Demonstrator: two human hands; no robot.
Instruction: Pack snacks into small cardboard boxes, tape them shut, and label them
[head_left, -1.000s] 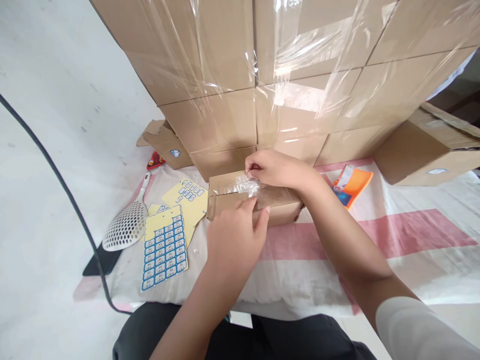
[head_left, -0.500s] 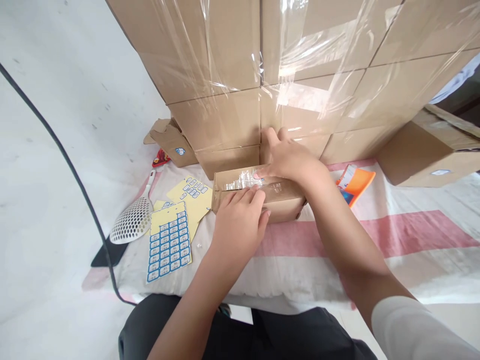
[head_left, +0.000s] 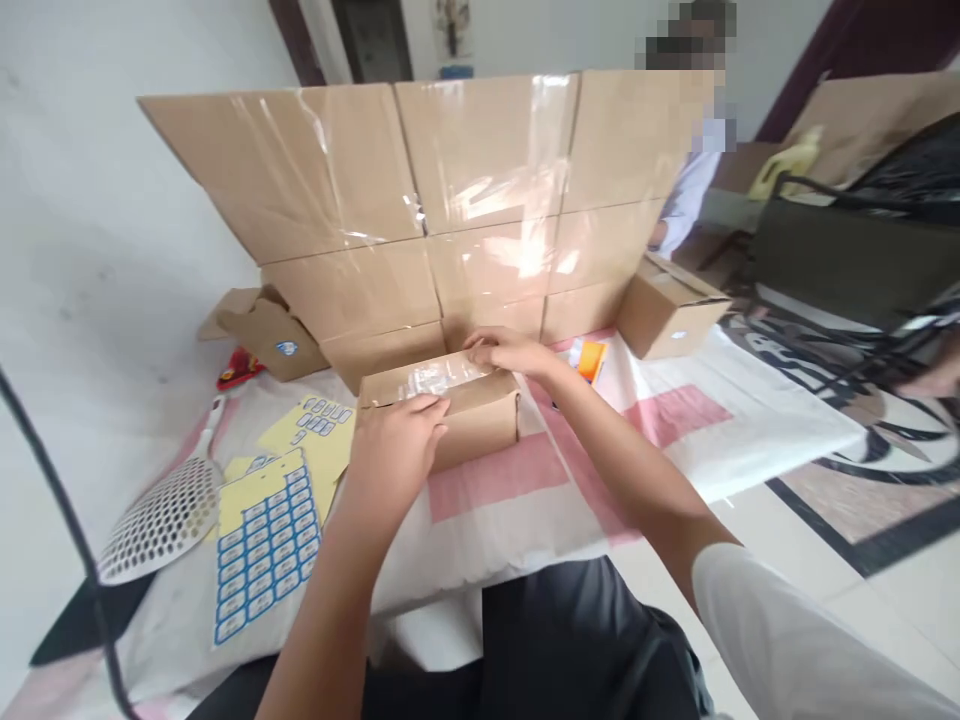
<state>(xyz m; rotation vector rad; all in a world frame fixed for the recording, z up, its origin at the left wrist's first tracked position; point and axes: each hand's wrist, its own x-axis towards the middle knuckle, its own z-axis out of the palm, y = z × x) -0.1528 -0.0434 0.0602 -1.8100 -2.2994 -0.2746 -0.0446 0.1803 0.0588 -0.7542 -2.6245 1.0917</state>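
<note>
1. Change since a second ago: the head camera has tilted up and pulled back. The box wall [head_left: 450, 200] now shows whole, plus a room beyond it and another person [head_left: 686, 190] behind its right edge. The hands barely moved relative to the box [head_left: 457, 405].
2. Right hand [head_left: 504, 352]: was flat and spread on the box top half a second ago, now curled again at the far right end of the tape [head_left: 439, 378], fingertips pinched on or just above it. Whether it actually grips the tape cannot be told.
3. Left hand [head_left: 397, 445]: same spot as before, fingers bent over the box's near top edge, pressing at the tape's near side. Looks like bracing, not grasping.
4. Box sits directly under both hands on the striped cloth [head_left: 660, 420], just in front of the wall. Judgement: tape work on the top seam is ongoing, not finished; the crinkled tape is not flat.
5. Left of the left hand: sticker sheets [head_left: 262, 545], then a perforated scoop [head_left: 161, 520]. Right of the right hand: an orange item [head_left: 591, 358], partly hidden by the forearm, and a second box [head_left: 671, 315].
6. Hard to read: the tape's ends, the seam under it, sticker print. A black cable [head_left: 60, 500] crosses the left edge, cut off. Right side is motion-blurred.
</note>
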